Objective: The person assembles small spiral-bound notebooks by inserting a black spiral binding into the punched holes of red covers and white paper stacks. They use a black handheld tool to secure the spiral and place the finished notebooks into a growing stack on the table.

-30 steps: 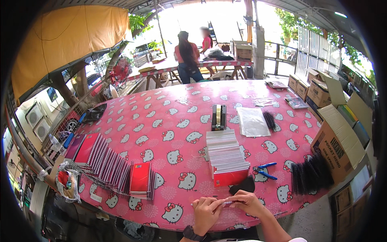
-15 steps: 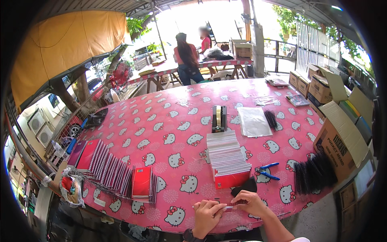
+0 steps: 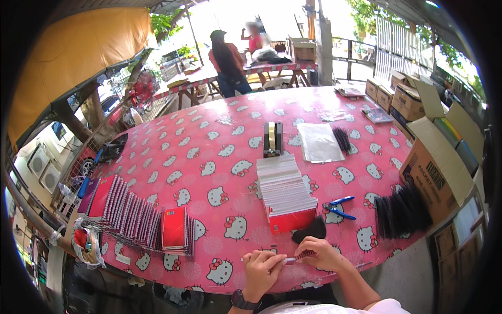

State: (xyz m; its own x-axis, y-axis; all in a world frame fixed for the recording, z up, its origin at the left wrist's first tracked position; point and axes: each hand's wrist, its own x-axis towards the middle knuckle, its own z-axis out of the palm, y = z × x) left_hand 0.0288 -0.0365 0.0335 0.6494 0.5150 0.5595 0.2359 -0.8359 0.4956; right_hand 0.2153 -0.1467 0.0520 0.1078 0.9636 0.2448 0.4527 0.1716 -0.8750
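Observation:
My left hand (image 3: 260, 268), a dark watch on its wrist, pinches one end of a thin small notebook (image 3: 291, 260) held edge-on near the table's front edge. My right hand (image 3: 323, 255) has its fingers closed on the other end, where a dark toothed spine shows; whether a coil is in it I cannot tell. Just beyond the hands lies a black rounded piece (image 3: 310, 229). Behind it a long fanned stack of notebooks (image 3: 285, 180) shows white page edges and a red front cover. Blue-handled pliers (image 3: 341, 208) lie open to the right of the stack.
Spiral-bound red notebooks (image 3: 137, 217) stand in a row at left. Black spiral coils (image 3: 401, 215) are heaped at right beside an open cardboard box (image 3: 436, 167). A tape dispenser (image 3: 272, 140), clear plastic sleeves (image 3: 320, 142) and more coils (image 3: 342, 141) lie farther back. Two people stand at another table.
The view has shifted, so the table sits slightly higher and farther left. Both hands still hold the notebook, with a little more of it showing between them.

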